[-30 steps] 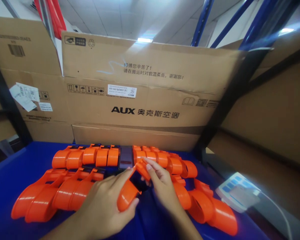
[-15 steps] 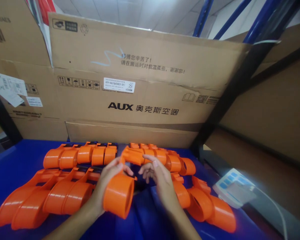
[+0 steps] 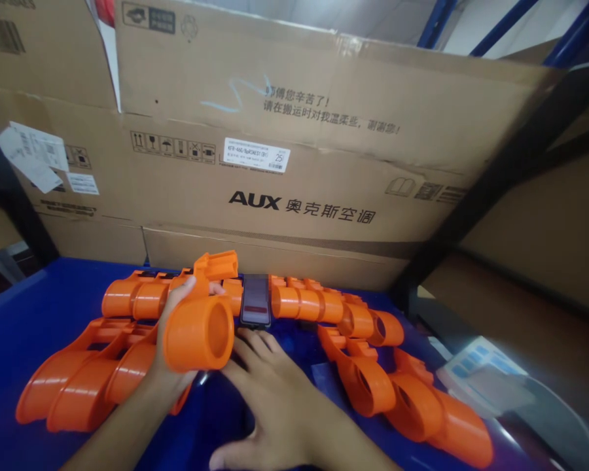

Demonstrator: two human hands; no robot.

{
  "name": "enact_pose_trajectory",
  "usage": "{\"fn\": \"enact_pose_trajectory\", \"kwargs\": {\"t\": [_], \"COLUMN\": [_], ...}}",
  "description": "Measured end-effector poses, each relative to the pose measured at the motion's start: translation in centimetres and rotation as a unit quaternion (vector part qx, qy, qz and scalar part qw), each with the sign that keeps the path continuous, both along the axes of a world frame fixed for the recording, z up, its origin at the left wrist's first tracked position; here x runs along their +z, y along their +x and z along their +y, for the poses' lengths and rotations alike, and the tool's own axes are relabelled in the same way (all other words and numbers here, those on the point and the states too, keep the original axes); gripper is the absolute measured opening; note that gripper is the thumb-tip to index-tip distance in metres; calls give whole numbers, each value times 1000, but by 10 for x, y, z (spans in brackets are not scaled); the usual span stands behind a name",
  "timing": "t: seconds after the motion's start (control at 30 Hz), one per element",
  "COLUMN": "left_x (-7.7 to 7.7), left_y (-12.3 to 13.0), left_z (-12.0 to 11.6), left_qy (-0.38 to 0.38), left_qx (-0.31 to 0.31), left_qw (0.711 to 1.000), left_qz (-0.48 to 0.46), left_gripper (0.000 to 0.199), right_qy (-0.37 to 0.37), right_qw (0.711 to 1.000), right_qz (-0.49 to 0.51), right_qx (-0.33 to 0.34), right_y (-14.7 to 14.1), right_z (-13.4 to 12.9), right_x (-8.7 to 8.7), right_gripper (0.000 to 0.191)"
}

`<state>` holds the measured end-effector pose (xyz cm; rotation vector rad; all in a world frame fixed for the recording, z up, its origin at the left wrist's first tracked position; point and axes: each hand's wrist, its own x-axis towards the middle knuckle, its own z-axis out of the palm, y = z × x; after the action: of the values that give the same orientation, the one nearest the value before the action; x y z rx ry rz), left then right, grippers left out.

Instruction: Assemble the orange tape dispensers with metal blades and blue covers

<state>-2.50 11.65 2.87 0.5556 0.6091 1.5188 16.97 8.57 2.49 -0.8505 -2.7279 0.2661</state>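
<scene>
My left hand [image 3: 165,367] is wrapped round an orange plastic part [image 3: 190,335], a short round cylinder with a ribbed block standing up on a neck. The part is held above the blue surface, its cylinder's end facing right. My right hand [image 3: 277,402] is spread over the blue surface [image 3: 216,418], palm down, fingers apart, just right of the held part. Nothing shows in it; whether its fingertips touch anything I cannot tell. Similar orange parts stand in rows to the left [image 3: 78,392] and right [image 3: 415,405]. My left arm hides some of the left ones.
A phone-like device [image 3: 256,299] stands between the two back rows. Behind the rows rises a large cardboard box [image 3: 186,203]. At right are a dark rack post [image 3: 451,229] and a white device with blue patches [image 3: 483,366] and a cable.
My left hand has moved left and up with the orange part. My right hand has come away from its ribbed block, moved down and spread open. The view has shifted slightly.
</scene>
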Motion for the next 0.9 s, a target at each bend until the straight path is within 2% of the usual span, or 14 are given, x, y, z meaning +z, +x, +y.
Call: {"fn": "enact_pose_trajectory", "kwargs": {"t": [0.2, 0.3, 0.37, 0.53, 0.6, 0.67, 0.73, 0.83, 0.9], "left_x": [3, 3, 2, 1, 4, 6, 8, 7, 4], "left_y": [1, 2, 2, 3, 4, 6, 7, 6, 4], "left_z": [1, 2, 4, 7, 5, 2, -1, -1, 1], "left_qy": [-4, 3, 9, 20, 29, 39, 43, 34, 31], "left_qx": [0, 5, 12, 34, 48, 61, 66, 70, 67], "left_qw": [1000, 1000, 1000, 999, 998, 997, 996, 995, 994], "left_qz": [7, 0, -3, 14, 29, 38, 41, 59, 76], "left_gripper": [39, 40, 37, 33, 34, 34, 35, 37, 38], "right_qy": [8, 10, 9, 11, 21, 46, 76, 120, 134], "right_qw": [998, 996, 996, 998, 998, 996, 992, 988, 986], "right_qz": [-61, -89, -90, -47, -40, -44, -57, -57, -62], "right_qx": [-2, 3, 10, 30, 41, 59, 79, 77, 71], "right_y": [3, 7, 6, -4, -9, -15, -21, -29, -30], "right_z": [-10, -15, -16, -13, -12, -11, -12, -15, -18], "right_x": [-23, -28, -24, 2, 4, -5, -22, -47, -56], "right_gripper": [90, 81, 80, 78, 73, 66, 58, 40, 35]}}
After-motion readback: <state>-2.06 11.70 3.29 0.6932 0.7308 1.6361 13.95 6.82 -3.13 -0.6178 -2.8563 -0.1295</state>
